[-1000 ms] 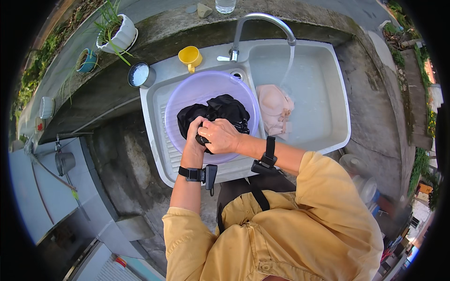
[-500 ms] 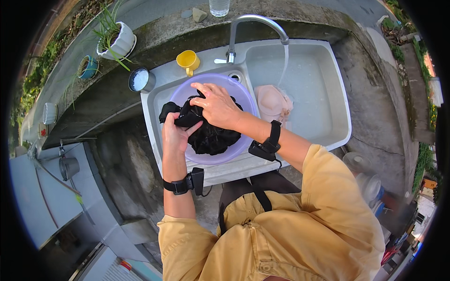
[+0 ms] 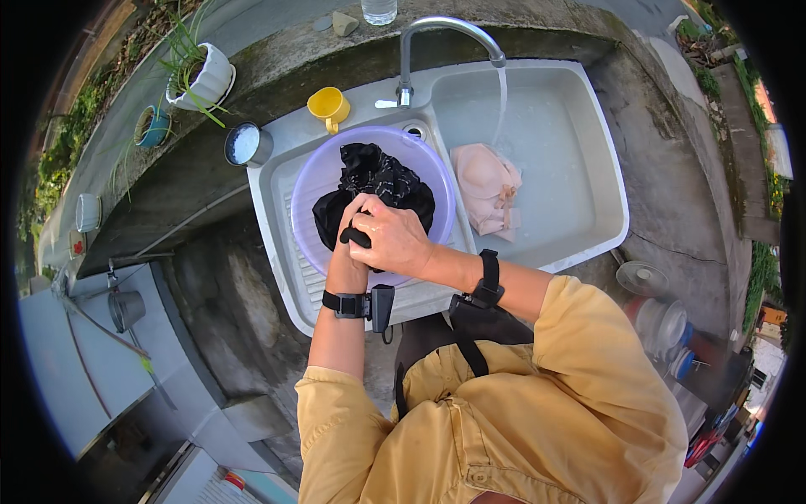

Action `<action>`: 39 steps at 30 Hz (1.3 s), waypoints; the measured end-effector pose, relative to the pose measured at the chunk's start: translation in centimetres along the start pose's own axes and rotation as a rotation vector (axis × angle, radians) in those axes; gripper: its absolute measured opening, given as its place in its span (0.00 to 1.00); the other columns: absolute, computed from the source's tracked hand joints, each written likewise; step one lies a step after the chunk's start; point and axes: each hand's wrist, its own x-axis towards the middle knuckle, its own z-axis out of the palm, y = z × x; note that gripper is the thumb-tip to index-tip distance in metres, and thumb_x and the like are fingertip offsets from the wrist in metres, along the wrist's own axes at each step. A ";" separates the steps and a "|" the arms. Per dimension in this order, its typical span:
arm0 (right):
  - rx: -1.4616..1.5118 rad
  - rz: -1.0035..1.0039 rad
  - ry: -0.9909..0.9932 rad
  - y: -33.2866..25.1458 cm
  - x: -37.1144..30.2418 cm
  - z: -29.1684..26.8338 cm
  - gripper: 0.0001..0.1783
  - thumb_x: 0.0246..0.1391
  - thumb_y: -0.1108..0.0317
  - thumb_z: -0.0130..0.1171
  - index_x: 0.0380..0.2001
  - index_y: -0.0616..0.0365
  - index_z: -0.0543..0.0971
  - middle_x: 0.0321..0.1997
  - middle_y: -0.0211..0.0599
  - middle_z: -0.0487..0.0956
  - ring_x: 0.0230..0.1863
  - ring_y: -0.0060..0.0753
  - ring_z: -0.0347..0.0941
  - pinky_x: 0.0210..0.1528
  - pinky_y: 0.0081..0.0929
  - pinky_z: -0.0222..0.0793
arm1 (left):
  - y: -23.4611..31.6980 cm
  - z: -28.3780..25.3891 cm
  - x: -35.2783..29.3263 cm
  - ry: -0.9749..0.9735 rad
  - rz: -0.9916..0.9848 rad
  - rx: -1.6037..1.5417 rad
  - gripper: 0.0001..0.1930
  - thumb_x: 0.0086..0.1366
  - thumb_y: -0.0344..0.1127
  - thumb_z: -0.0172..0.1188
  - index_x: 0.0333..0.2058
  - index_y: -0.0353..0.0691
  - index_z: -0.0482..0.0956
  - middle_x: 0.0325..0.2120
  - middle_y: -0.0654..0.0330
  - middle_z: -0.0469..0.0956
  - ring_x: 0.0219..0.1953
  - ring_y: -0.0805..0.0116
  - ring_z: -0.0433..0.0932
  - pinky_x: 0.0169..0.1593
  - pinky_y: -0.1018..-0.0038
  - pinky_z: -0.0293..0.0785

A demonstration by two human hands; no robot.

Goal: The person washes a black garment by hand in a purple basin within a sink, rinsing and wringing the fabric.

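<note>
A wet black garment [image 3: 369, 172] lies bunched in a lavender basin [image 3: 444, 197], which rests on the ribbed left side of the sink [image 3: 571, 227]. My right hand [image 3: 393, 240] is closed on a fold of it at the basin's near side, and a bit of black cloth pokes out between the fingers. Pressed up against it, my left hand [image 3: 346, 228] also grips the cloth, though its fingers are partly covered by the right hand. A pale pink bra [image 3: 485, 181] lies in the right bowl, beside the basin.
Water runs from the curved faucet [image 3: 453, 25] into the right bowl. Along the sink's back left stand a yellow mug [image 3: 328, 106] and a metal cup [image 3: 248, 144] with white contents. Potted plants [image 3: 206, 80] line the concrete ledge; a clear cup [image 3: 379, 10] stands farther back.
Both hands have drawn toward me and come together at the basin's near side. The garment now spreads toward the basin's far side, and my left hand has shifted right.
</note>
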 end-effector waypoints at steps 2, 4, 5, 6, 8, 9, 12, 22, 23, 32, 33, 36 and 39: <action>-0.067 0.150 0.100 3.3 1.3 0.6 0.10 0.38 0.61 0.58 0.20 0.55 0.76 0.26 0.38 0.75 0.23 0.45 0.73 0.24 0.36 0.70 | -1.8 0.0 1.1 0.377 -0.376 -0.423 0.16 0.64 0.45 0.41 0.42 0.45 0.72 0.36 0.60 0.76 0.39 0.64 0.76 0.42 0.66 0.74; -0.150 0.259 0.202 6.9 2.0 -0.1 0.11 0.38 0.61 0.58 0.19 0.58 0.73 0.23 0.44 0.75 0.22 0.49 0.73 0.24 0.40 0.70 | 0.0 4.8 1.2 0.517 -0.512 -0.453 0.16 0.63 0.45 0.40 0.40 0.44 0.73 0.36 0.60 0.76 0.38 0.63 0.76 0.40 0.66 0.74; -0.200 0.272 0.158 6.2 1.9 0.2 0.12 0.38 0.60 0.58 0.20 0.57 0.74 0.23 0.44 0.74 0.22 0.49 0.73 0.25 0.40 0.70 | -0.1 4.9 1.0 0.548 -0.530 -0.505 0.17 0.62 0.46 0.41 0.39 0.44 0.74 0.35 0.60 0.76 0.37 0.62 0.76 0.39 0.66 0.74; -0.153 0.233 0.132 4.5 1.6 0.8 0.13 0.38 0.59 0.59 0.20 0.58 0.74 0.24 0.44 0.74 0.23 0.48 0.73 0.25 0.40 0.70 | -0.1 3.8 1.0 0.437 -0.461 -0.571 0.17 0.62 0.48 0.41 0.36 0.44 0.74 0.32 0.61 0.76 0.36 0.63 0.76 0.38 0.67 0.73; 0.039 0.151 0.134 0.9 0.3 1.6 0.14 0.37 0.59 0.59 0.20 0.59 0.73 0.24 0.44 0.74 0.25 0.47 0.73 0.28 0.38 0.70 | 0.8 2.0 1.2 0.470 -0.408 -0.534 0.16 0.60 0.44 0.42 0.36 0.42 0.74 0.32 0.59 0.76 0.35 0.62 0.76 0.39 0.67 0.74; 0.122 0.179 0.162 2.1 0.3 1.7 0.14 0.39 0.60 0.58 0.22 0.60 0.73 0.24 0.46 0.73 0.26 0.49 0.72 0.29 0.38 0.70 | 0.8 1.7 1.5 0.485 -0.376 -0.489 0.14 0.58 0.41 0.44 0.36 0.39 0.74 0.32 0.57 0.76 0.35 0.61 0.77 0.39 0.67 0.74; 0.053 0.326 0.095 5.0 2.1 0.0 0.15 0.42 0.60 0.55 0.30 0.60 0.72 0.27 0.47 0.75 0.30 0.52 0.73 0.33 0.43 0.70 | 2.8 -0.2 2.1 0.424 -0.154 -0.336 0.13 0.52 0.30 0.47 0.36 0.35 0.73 0.32 0.54 0.76 0.35 0.61 0.77 0.41 0.69 0.74; 0.567 0.580 -0.148 7.9 4.8 -1.2 0.30 0.42 0.63 0.58 0.52 0.60 0.69 0.44 0.46 0.75 0.43 0.34 0.72 0.44 0.28 0.66 | 3.8 4.0 -1.3 0.116 -0.246 -0.083 0.22 0.58 0.42 0.55 0.48 0.36 0.66 0.44 0.56 0.69 0.46 0.62 0.70 0.49 0.73 0.67; 0.532 0.602 -0.185 9.2 4.4 -0.9 0.23 0.41 0.66 0.55 0.45 0.57 0.75 0.38 0.44 0.78 0.38 0.35 0.74 0.40 0.31 0.68 | 2.5 2.9 -1.2 0.135 -0.416 -0.229 0.26 0.58 0.47 0.56 0.49 0.36 0.65 0.46 0.53 0.68 0.47 0.58 0.70 0.49 0.71 0.67; 0.012 -0.003 -0.121 1.0 1.3 2.4 0.13 0.46 0.58 0.52 0.22 0.57 0.76 0.27 0.52 0.77 0.23 0.51 0.74 0.28 0.41 0.72 | -3.2 -6.9 2.5 -0.014 -0.139 -0.111 0.10 0.59 0.43 0.53 0.30 0.43 0.72 0.23 0.66 0.70 0.25 0.71 0.73 0.32 0.77 0.71; 0.036 0.008 0.028 3.6 1.8 3.2 0.12 0.47 0.60 0.51 0.20 0.56 0.75 0.23 0.47 0.77 0.23 0.48 0.75 0.26 0.40 0.72 | -3.5 -5.5 2.7 0.268 -0.337 -0.146 0.14 0.63 0.45 0.46 0.40 0.42 0.72 0.31 0.61 0.75 0.33 0.65 0.76 0.39 0.69 0.74; -0.062 0.114 0.102 8.3 2.3 2.0 0.12 0.46 0.63 0.53 0.16 0.58 0.71 0.18 0.44 0.75 0.19 0.47 0.72 0.20 0.41 0.67 | -1.8 1.6 2.7 0.537 -0.439 -0.430 0.17 0.64 0.46 0.40 0.42 0.42 0.72 0.41 0.57 0.75 0.43 0.60 0.74 0.43 0.62 0.73; 0.086 -0.045 0.091 3.5 3.3 2.0 0.12 0.47 0.64 0.52 0.17 0.60 0.71 0.17 0.44 0.73 0.19 0.48 0.71 0.22 0.39 0.67 | -0.1 -2.3 2.7 0.434 -0.304 -0.312 0.13 0.61 0.44 0.46 0.28 0.45 0.75 0.27 0.63 0.76 0.30 0.68 0.75 0.35 0.72 0.72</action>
